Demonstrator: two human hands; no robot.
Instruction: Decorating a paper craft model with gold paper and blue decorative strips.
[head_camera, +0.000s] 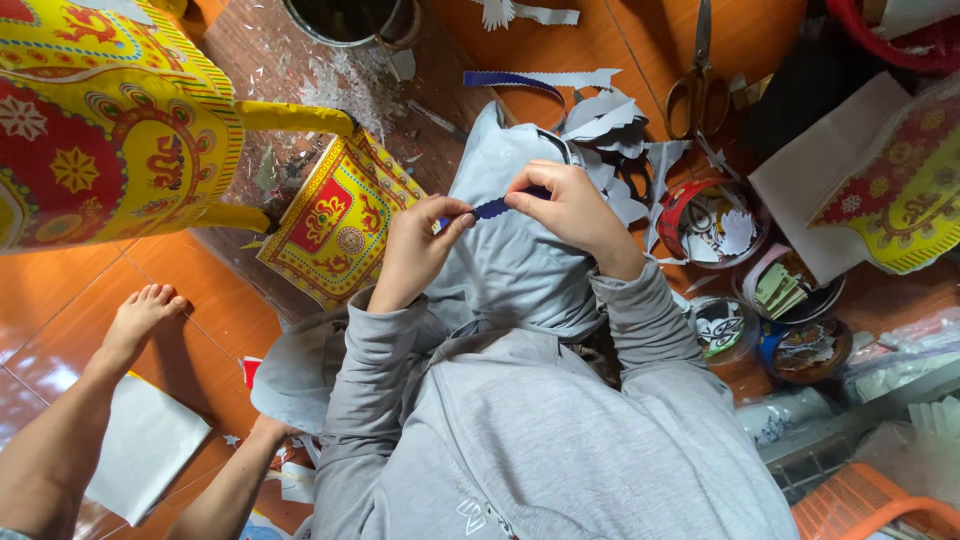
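Observation:
Both my hands meet over my raised knee, which is covered in grey cloth. My left hand (418, 243) pinches one end of a short dark blue paper strip (491, 207) with a scalloped edge. My right hand (566, 203) pinches the other end, fingers curled over it. My grey sleeves run down to the bottom of the view. More blue and white scalloped strips (540, 80) lie on the floor just beyond my knee.
A yellow and red patterned paper piece (335, 215) lies left of my knee, below a larger patterned paper object (100, 120). Scissors (699, 85) lie at the top right. Small bowls of cutouts (715, 222) stand at the right. Another person's foot (140, 315) and arm rest at the lower left.

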